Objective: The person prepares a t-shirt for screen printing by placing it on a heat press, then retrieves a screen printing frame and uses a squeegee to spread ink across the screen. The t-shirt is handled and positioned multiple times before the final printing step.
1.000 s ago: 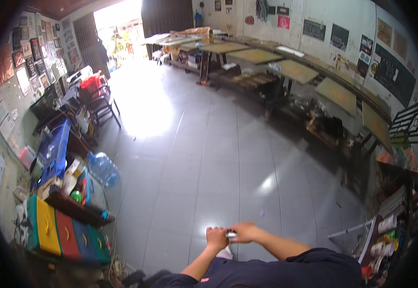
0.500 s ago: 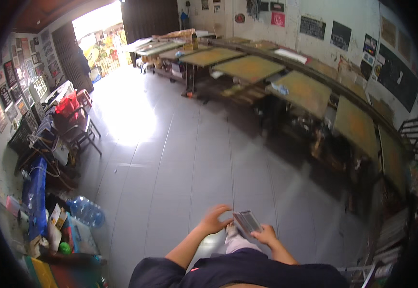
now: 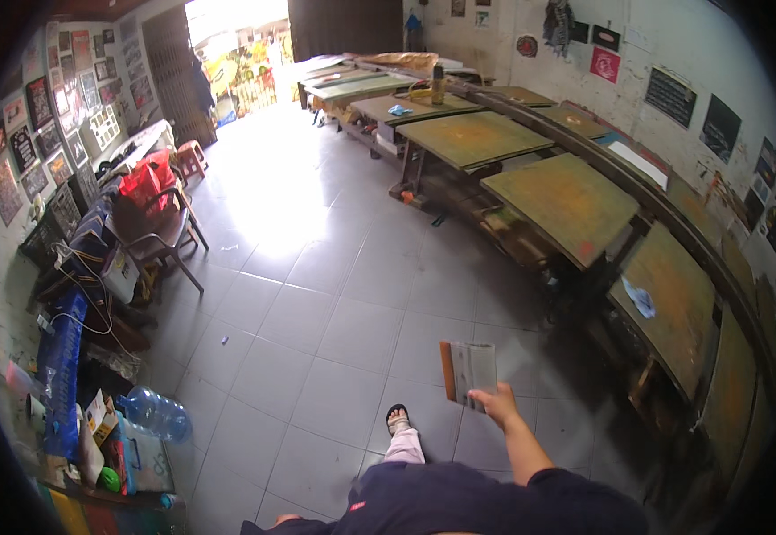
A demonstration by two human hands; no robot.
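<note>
In my right hand (image 3: 497, 403) is a flat grey squeegee (image 3: 472, 367) with an orange-brown strip along its left edge. My thumb and fingers close on its lower right corner, and it is held out over the floor in front of me. Of my left hand (image 3: 288, 519) only a small part shows at the lower edge, beside my dark shirt. Its fingers are hidden, and nothing can be seen in it.
Slanted stained boards (image 3: 566, 201) run along a long bench on the right, with a blue cloth (image 3: 639, 298) on one. To the left stand a brown armchair (image 3: 151, 227) with a red bag, a large water bottle (image 3: 158, 415) and a cluttered box (image 3: 147, 459). Grey floor tiles (image 3: 316, 321) lie between.
My left hand has dropped from beside the squeegee to the lower edge. My right hand has raised the squeegee and turned it more upright. The view has swung left, and a sandalled foot now shows.
</note>
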